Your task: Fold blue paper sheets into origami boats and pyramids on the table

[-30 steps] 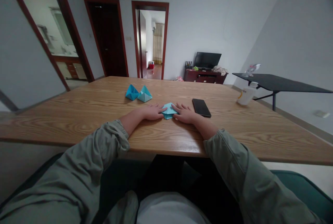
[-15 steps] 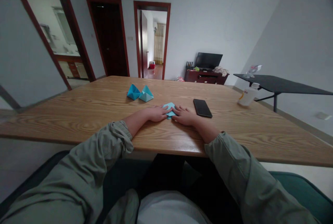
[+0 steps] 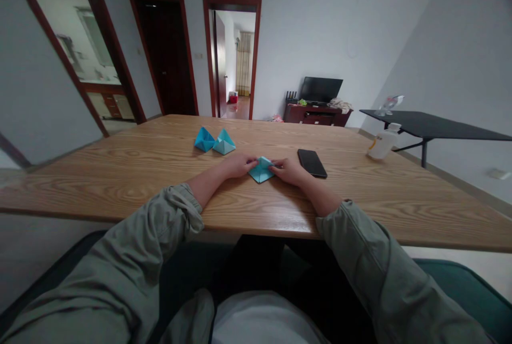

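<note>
Folded light-blue origami paper [image 3: 261, 169] is held on the desk [image 3: 120, 189] between the left hand [image 3: 239, 165] and right hand [image 3: 290, 172], fingers [image 3: 276, 164] closed upon it

Layout, referenced from the bench [image 3: 100, 194]: pale grey walls [image 3: 340, 29] run from 9 to 3 o'clock. At 10 o'clock, a wide doorway [image 3: 52, 24] opens onto a brighter room. At 11 o'clock, a dark door [image 3: 166, 56] sits in a red-brown frame. At 12 o'clock, an open doorway [image 3: 232, 0] shows a pale curtain [image 3: 245, 56] and wood floor [image 3: 240, 113]. At 1 o'clock, a flat-screen television [image 3: 321, 89] stands on a dark red cabinet [image 3: 318, 117]. At 2 o'clock: a black-topped side table [image 3: 432, 133]. Lighting: dim, even.
</note>
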